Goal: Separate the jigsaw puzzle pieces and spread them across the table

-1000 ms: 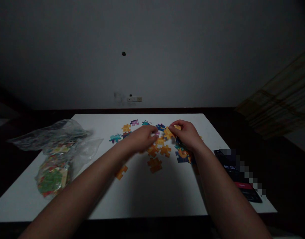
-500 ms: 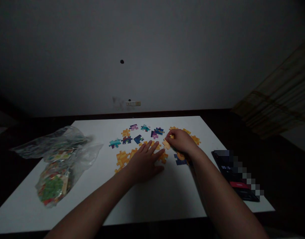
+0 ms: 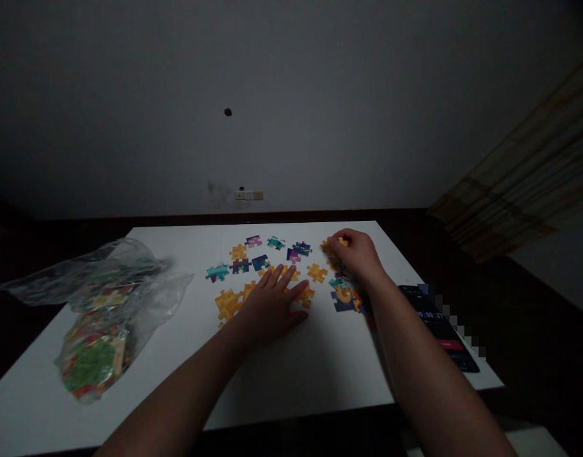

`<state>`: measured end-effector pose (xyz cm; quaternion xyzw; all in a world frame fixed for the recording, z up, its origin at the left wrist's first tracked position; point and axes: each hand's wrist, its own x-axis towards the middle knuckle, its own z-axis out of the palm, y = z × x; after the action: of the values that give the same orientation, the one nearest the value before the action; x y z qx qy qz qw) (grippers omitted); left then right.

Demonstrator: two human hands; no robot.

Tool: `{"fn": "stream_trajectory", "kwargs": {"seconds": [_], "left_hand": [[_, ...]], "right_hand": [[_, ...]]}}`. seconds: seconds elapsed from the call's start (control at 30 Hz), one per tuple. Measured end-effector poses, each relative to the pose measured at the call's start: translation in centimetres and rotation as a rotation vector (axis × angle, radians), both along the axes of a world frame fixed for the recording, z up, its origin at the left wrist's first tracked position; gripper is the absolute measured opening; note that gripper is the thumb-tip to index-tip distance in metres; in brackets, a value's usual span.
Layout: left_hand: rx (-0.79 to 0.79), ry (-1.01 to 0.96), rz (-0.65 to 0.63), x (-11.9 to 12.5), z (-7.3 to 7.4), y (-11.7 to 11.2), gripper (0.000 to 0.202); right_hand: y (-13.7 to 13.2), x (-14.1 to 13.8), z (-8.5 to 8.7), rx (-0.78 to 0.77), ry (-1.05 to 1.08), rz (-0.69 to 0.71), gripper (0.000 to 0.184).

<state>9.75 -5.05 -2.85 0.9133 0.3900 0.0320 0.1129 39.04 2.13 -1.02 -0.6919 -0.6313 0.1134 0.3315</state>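
My left hand point(image 3: 275, 308) lies palm down with fingers spread over several yellow puzzle pieces, partly hiding them. Yellow pieces point(image 3: 228, 304) show at its left side. Farther to the right, my right hand point(image 3: 360, 255) pinches a yellow puzzle piece point(image 3: 327, 245) at the back of the group. A separate yellow piece point(image 3: 316, 273) lies flat between the two hands. Below my right wrist sits a dark blue piece with an orange shape point(image 3: 343, 298), among other colourful pieces partly covered by the arm. Teal, purple and blue pieces, such as a teal one point(image 3: 217, 272), lie beyond my left hand.
A clear plastic bag point(image 3: 94, 362) with colourful pieces inside rests on the left of the white table point(image 3: 272, 406). A phone point(image 3: 438, 327) showing a timer lies near the right edge. Behind the table is a wall with sockets point(image 3: 248, 195); a curtain point(image 3: 505, 190) hangs at right.
My right hand has moved away and to the right, from the single yellow piece, now left lying on the table, to yellow pieces farther back. My left hand stays spread. The view has shifted slightly.
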Motion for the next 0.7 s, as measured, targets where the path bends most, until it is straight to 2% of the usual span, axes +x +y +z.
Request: {"fn": "stream_trajectory", "kwargs": {"seconds": [0.07, 0.17, 0.33, 0.43, 0.57, 0.7], "left_hand": [[0.01, 0.0, -0.006, 0.0, 0.0, 0.0, 0.078], [0.025, -0.003, -0.011, 0.0, -0.1, 0.0, 0.078], [0.01, -0.006, -0.003, 0.0, 0.0, 0.0, 0.077], [0.004, -0.008, -0.004, 0.1, 0.2, -0.1, 0.077], [-0.006, 0.008, -0.011, 0.1, 0.4, 0.0, 0.078], [-0.01, 0.013, -0.007, 0.1, 0.6, 0.0, 0.077]], "right_hand": [[1.7, 1.6, 0.9, -0.025, -0.026, -0.074, 0.031], [4.5, 4.0, 1.9, -0.111, -0.092, -0.129, 0.024], [7.4, 7.6, 1.6, -0.281, -0.22, -0.144, 0.02], [7.5, 9.4, 0.9, -0.369, -0.295, -0.135, 0.025], [6.3, 11.1, 0.4, -0.389, -0.388, -0.207, 0.035], [5.1, 10.3, 1.0, -0.366, -0.45, -0.232, 0.04]]}}
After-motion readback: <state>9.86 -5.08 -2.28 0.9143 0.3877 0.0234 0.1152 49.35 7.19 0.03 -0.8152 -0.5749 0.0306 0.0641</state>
